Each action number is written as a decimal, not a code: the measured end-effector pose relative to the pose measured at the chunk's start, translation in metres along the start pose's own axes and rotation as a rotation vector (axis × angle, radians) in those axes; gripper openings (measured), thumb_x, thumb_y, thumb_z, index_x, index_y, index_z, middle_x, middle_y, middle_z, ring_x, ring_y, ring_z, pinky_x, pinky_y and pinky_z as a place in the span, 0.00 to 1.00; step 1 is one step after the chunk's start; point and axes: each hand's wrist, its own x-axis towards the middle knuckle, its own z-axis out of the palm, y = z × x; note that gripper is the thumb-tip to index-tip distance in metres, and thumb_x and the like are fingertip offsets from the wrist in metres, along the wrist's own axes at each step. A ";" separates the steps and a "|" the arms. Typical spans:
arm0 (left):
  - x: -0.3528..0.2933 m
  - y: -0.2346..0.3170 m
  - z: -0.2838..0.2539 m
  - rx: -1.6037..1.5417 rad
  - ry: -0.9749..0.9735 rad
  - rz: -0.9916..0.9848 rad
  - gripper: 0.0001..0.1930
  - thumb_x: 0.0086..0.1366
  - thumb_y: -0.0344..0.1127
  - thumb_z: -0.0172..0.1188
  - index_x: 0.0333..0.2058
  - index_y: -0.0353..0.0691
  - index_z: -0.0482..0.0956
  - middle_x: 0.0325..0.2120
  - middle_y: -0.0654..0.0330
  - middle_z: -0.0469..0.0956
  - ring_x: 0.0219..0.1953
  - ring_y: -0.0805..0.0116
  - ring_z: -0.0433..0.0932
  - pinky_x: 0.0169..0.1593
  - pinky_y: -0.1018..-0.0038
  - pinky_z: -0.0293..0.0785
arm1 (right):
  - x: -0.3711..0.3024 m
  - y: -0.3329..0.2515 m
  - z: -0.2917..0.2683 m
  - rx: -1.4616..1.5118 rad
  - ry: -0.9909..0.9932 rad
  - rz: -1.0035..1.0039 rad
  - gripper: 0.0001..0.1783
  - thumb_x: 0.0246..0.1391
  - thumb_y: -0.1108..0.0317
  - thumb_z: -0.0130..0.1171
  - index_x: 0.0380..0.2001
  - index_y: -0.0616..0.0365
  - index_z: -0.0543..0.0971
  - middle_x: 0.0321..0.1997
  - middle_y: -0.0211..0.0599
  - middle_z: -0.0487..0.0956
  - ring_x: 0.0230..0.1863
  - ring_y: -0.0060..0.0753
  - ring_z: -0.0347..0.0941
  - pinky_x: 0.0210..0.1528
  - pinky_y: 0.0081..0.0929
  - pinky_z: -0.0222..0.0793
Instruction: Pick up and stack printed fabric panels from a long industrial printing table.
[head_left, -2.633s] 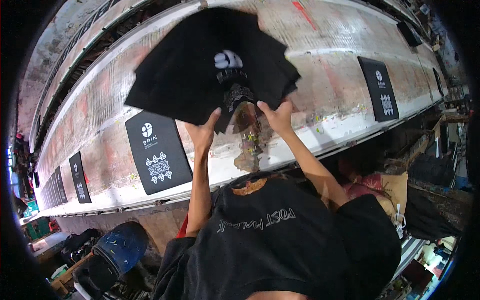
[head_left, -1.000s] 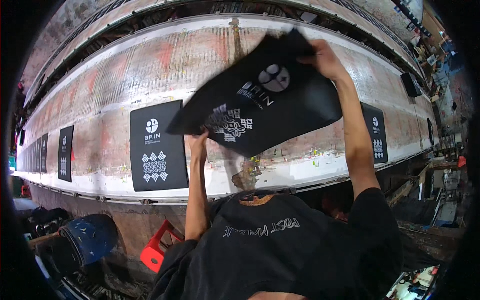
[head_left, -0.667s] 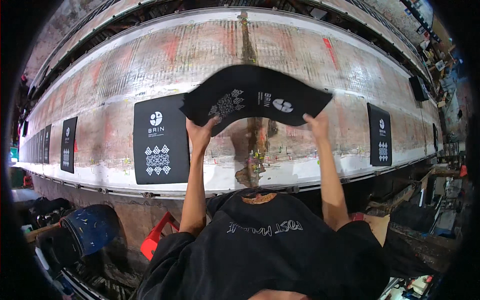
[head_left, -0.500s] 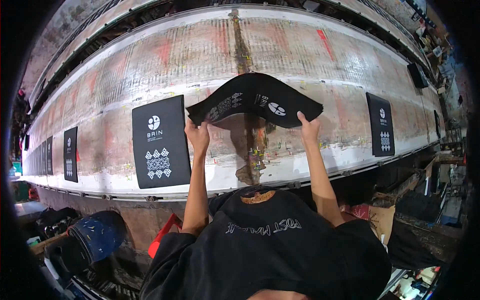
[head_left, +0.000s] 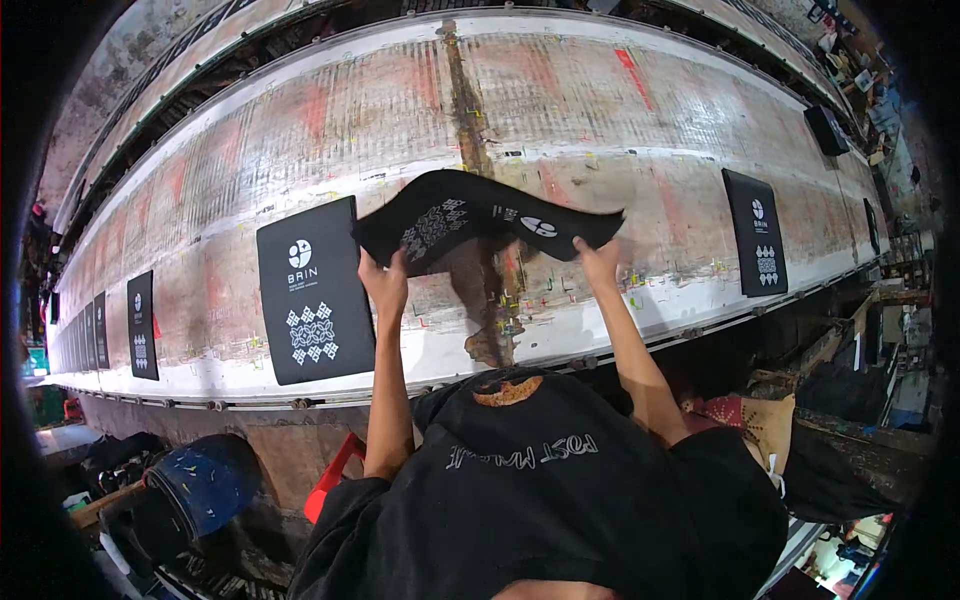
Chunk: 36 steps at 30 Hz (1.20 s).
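Note:
My left hand (head_left: pixel 384 285) and my right hand (head_left: pixel 598 264) hold a stack of limp black printed sheets (head_left: pixel 475 210) by its two ends, thumbs on top. The stack arches up in the middle above the long printing table (head_left: pixel 590 170); it bears a white round emblem toward my right hand and a white lattice pattern toward my left. Its left end overlaps the upper right corner of another black printed stack (head_left: pixel 312 300) lying on the table beside my left hand. Whether the sheets are cloth or another material I cannot tell.
A further black printed stack (head_left: pixel 756 235) lies to the right, and smaller-looking ones (head_left: pixel 142 325) run along the left. A dark block (head_left: pixel 826 132) sits at the far right. Below the table's near edge stand a blue drum (head_left: pixel 205 482) and a red plastic seat (head_left: pixel 335 478).
The held stack has shifted slightly left and its arch has flattened a little, with the right end tilting. Both hands keep their hold. The whole view has turned slightly.

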 end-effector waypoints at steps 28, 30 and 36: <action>-0.060 -0.131 -0.062 0.489 -0.244 -0.718 0.27 0.54 0.45 0.68 0.41 0.26 0.70 0.36 0.42 0.77 0.38 0.54 0.77 0.45 0.65 0.73 | -0.102 0.096 0.026 -0.537 -0.066 0.757 0.20 0.49 0.58 0.66 0.35 0.66 0.74 0.28 0.45 0.78 0.29 0.39 0.78 0.27 0.34 0.76; -0.045 -0.159 -0.055 0.548 -0.408 -0.677 0.29 0.55 0.49 0.65 0.40 0.24 0.70 0.36 0.37 0.77 0.41 0.48 0.78 0.46 0.63 0.72 | -0.105 0.099 0.027 -0.531 -0.083 0.741 0.19 0.51 0.58 0.65 0.31 0.66 0.75 0.26 0.42 0.77 0.26 0.35 0.77 0.22 0.30 0.73; -0.007 -0.174 -0.066 0.588 -0.663 -0.600 0.19 0.59 0.40 0.53 0.37 0.24 0.75 0.35 0.32 0.76 0.45 0.40 0.76 0.46 0.56 0.71 | -0.096 0.112 0.039 -0.471 -0.171 0.672 0.21 0.51 0.52 0.61 0.30 0.63 0.77 0.26 0.43 0.79 0.21 0.36 0.75 0.21 0.30 0.69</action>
